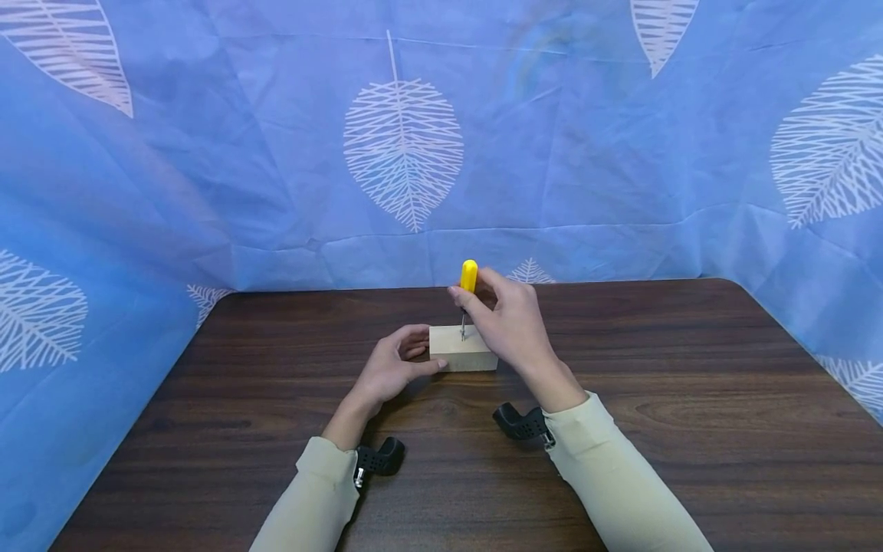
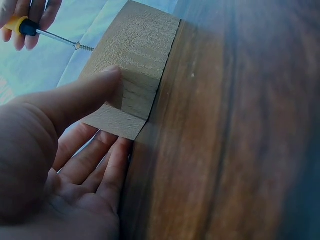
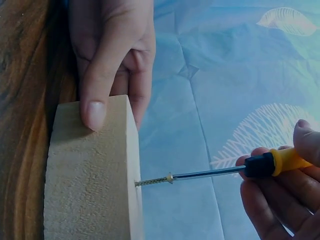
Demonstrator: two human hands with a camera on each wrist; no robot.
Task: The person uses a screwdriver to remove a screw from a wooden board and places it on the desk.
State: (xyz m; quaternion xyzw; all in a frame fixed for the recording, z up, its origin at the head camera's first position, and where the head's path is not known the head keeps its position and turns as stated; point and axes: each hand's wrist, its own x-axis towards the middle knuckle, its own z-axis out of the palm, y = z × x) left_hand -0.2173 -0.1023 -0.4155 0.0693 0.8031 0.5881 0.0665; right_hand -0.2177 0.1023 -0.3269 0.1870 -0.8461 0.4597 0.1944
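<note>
A pale wooden block [image 1: 464, 361] lies on the table in front of the person. The left hand [image 1: 395, 369] grips its left end, thumb on the front face and the other fingers round the end and back. In the right hand [image 1: 512, 318] is a screwdriver with a yellow and black handle [image 1: 469, 274], held upright between thumb and fingers. Its metal shaft [image 3: 207, 173] meets the head of a screw [image 3: 154, 181] in the right wrist view. That screw stands up from the block's top face, its point at the wood and most of its thread showing.
The dark wood-grain table [image 1: 690, 368] extends on all sides of the block. Behind it hangs a blue cloth [image 1: 552, 153] with white leaf prints. Black wrist-worn devices [image 1: 382, 458] jut inward from both pale sleeves [image 1: 621, 468], low over the table.
</note>
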